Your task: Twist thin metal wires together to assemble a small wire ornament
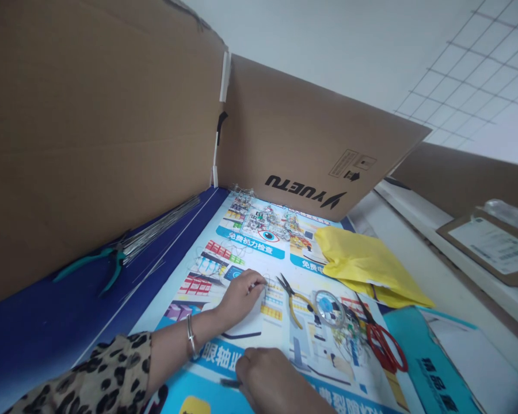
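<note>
My left hand [242,296], with a bracelet on the wrist, is closed in a pinch above the printed poster. A faint thin wire [266,292] shows at its fingertips. Nearer to me, my right hand [271,376] is curled closed round a dark slim tool [230,383]; one end sticks out to the left and the rest is hidden. Yellow-handled pliers [300,302] lie just right of my left hand, jaws apart. Beside them are a round spool [329,309] and a small tangle of wire [353,336].
Red-handled scissors [385,345] and a teal box [434,362] lie at the right, below a yellow bag [366,261]. Teal-handled pliers [114,261] and thin metal wires [164,227] lie at the left. Cardboard walls [311,138] stand behind. Wire pieces [280,224] lie further back.
</note>
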Demonstrator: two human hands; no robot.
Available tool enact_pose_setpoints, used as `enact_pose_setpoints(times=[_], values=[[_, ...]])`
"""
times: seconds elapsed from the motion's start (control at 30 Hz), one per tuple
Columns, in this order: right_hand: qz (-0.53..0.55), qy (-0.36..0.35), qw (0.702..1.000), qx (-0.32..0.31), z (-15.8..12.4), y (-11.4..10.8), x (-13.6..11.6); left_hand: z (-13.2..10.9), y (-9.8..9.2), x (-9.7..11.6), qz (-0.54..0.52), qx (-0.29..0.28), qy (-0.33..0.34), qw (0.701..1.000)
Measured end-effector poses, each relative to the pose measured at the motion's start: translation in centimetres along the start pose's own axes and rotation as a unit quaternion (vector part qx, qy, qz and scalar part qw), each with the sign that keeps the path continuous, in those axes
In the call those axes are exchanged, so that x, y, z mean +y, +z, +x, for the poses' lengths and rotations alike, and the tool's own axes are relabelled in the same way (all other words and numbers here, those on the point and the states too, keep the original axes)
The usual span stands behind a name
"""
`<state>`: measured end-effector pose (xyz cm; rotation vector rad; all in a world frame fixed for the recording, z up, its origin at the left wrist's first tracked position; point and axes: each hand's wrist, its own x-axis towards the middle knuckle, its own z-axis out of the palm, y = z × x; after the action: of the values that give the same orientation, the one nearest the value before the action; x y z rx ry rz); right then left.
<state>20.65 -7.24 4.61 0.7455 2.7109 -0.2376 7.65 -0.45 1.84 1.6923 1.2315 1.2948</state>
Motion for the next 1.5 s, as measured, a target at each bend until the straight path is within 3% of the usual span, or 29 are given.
enact_pose_setpoints(times=[0.23, 0.57, 0.83, 1.07, 1.23, 1.5], values=[[-0.034, -0.037, 0.999, -0.007, 0.4, 1.5, 0.2, -0.1, -0.1, 0.1, 0.01, -0.018, 0.002, 1.0], [0.037, -0.004, 0.999, 0.022, -1.1, -2.3, 0.9, -0.2, 0.1, -0.2, 0.016, -0.04, -0.003, 0.999], [0.066, -0.021, 0.997, 0.018, -1.2, -1.5, 1.7, -0.2, 0.2, -0.1, 0.014, -0.055, -0.003, 0.998], [0.06, -0.01, 0.998, 0.032, -1.4, -2.1, 1.9, -0.2, 0.2, 0.0, 0.017, -0.068, 0.0, 0.998], [0.051, 0.04, 0.997, 0.049, -1.4, -2.3, 3.5, -0.2, 0.3, 0.1, 0.012, -0.083, -0.012, 0.996], [-0.017, 0.215, 0.974, 0.062, -1.4, -2.7, 7.4, -0.5, 0.4, -0.4, 0.069, -0.132, 0.017, 0.989]])
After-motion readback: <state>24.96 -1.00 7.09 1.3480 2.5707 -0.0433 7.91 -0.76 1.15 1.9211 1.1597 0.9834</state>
